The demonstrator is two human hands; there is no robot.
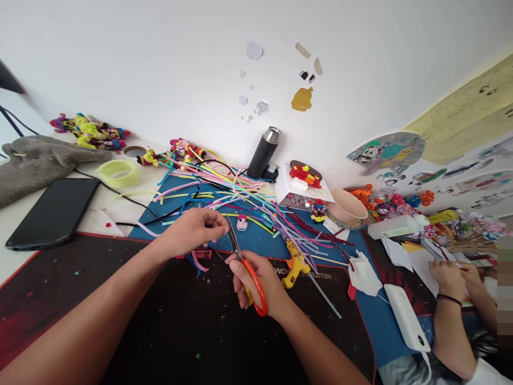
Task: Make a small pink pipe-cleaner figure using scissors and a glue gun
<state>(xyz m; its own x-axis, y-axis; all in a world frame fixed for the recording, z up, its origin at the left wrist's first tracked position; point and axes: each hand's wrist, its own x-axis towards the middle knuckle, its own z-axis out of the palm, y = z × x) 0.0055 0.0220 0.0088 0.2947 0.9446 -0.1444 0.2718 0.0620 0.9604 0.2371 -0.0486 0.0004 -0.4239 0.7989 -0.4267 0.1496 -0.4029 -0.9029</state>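
Observation:
My right hand (254, 280) is wrapped round the orange-handled scissors (256, 283), whose blades point up and to the left. Close to the blade tips, my left hand (200, 230) is closed in a pinch; whatever it holds is too small to make out. Both hands are above the dark mat (192, 331). Behind them lies a spread of coloured pipe cleaners (236, 192), with a small pink and white figure (242, 222) among them. The yellow glue gun (295, 264) rests just right of my right hand.
A black phone (54, 214) and a yellow coil (118, 174) lie at the left. A black flask (264, 152) leans at the back. To the right are a bowl (348, 207), a white power bank (406, 315) and another person's hands (451, 280).

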